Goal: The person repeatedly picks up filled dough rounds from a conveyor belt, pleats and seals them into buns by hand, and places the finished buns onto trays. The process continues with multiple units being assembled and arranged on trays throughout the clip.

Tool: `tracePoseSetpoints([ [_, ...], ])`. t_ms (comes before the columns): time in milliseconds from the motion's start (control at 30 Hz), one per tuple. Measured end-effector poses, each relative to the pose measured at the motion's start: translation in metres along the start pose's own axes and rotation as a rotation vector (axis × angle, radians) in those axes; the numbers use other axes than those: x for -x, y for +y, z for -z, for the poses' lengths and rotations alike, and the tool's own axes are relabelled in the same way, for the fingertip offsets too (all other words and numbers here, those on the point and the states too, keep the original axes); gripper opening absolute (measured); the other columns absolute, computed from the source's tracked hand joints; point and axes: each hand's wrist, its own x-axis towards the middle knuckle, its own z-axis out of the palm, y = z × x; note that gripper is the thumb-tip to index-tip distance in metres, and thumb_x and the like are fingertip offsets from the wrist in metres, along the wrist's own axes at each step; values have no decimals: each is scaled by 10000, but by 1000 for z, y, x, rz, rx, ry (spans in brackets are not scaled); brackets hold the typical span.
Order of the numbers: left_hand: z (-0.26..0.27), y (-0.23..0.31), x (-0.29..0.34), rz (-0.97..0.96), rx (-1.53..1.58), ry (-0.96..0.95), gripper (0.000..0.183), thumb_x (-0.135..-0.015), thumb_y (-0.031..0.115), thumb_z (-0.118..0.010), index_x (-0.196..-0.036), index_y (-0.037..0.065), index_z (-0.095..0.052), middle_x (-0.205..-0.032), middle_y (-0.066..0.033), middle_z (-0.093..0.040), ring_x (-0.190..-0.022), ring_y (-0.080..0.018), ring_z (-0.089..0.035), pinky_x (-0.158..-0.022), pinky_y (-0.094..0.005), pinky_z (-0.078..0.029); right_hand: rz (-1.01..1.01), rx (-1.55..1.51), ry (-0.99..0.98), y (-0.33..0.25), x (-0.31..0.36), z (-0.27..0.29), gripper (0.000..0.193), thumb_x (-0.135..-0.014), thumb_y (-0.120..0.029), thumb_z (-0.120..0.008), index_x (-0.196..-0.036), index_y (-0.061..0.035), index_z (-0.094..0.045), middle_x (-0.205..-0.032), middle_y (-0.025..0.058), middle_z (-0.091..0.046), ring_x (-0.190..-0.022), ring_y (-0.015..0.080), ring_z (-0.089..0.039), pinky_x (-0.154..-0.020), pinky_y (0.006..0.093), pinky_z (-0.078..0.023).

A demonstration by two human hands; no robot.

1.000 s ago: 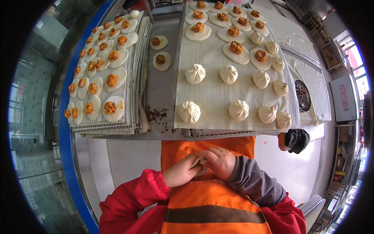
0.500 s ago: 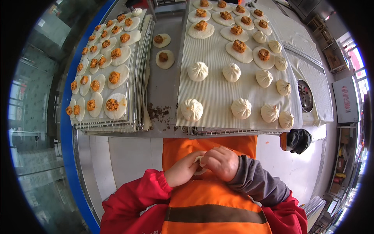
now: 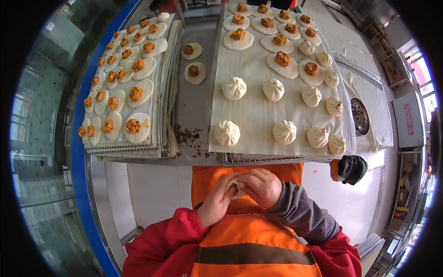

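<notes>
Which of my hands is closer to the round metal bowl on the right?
Your right hand. It is left of the round metal bowl and nearer your body; your left hand is farther left still.

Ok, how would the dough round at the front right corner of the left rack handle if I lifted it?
The dough round would probably sag at its edges, since it looks thin and flat. The orange filling might slide or topple off, as it sits uncovered on top.
</notes>
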Motion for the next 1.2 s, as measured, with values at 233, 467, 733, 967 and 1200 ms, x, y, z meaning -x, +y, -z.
tracePoseSetpoints([
  [233,5,10,7,-55,-59,-45,394,-1031,73,-381,-1413,-19,-354,-1175,-107,-522,-1048,-181,-572,-979,-301,-447,12,-17,-55,-3,-3,-5,202,-788,-79,-695,-958,-27,-600,-811,110,-606,-707,300,-609,-641,385,-503],
  [467,-7,-1,-5,215,598,199,520,-1067,468,-262,-1161,19,-507,-889,-41,-586,-722,-101,-555,-613,-248,-479,154,141,-31,2,-11,-8,216,-764,-124,-665,-951,-41,-595,-878,102,-599,-744,296,-612,-674,375,-514],
  [733,-8,-10,-5,-7,304,193,613,-1044,542,-223,-1164,21,-522,-862,-29,-578,-717,-93,-556,-644,-237,-475,93,6,-11,1,-9,-12,179,-755,-61,-641,-921,-26,-585,-837,109,-589,-763,291,-624,-676,365,-529],
  [967,-12,-11,-9,-149,380,253,631,-1035,559,-256,-1146,11,-550,-968,-24,-591,-830,-72,-552,-737,-231,-469,121,-6,54,4,-8,-14,220,-720,-53,-658,-929,-36,-591,-830,92,-594,-724,283,-621,-664,361,-527],
  [1200,6,-10,-6,-27,256,96,634,-1013,596,-300,-1144,22,-536,-906,-6,-577,-768,-72,-553,-664,-209,-452,65,-57,24,2,-10,-14,207,-746,-48,-712,-930,-39,-617,-837,88,-613,-720,279,-620,-645,368,-512],
])
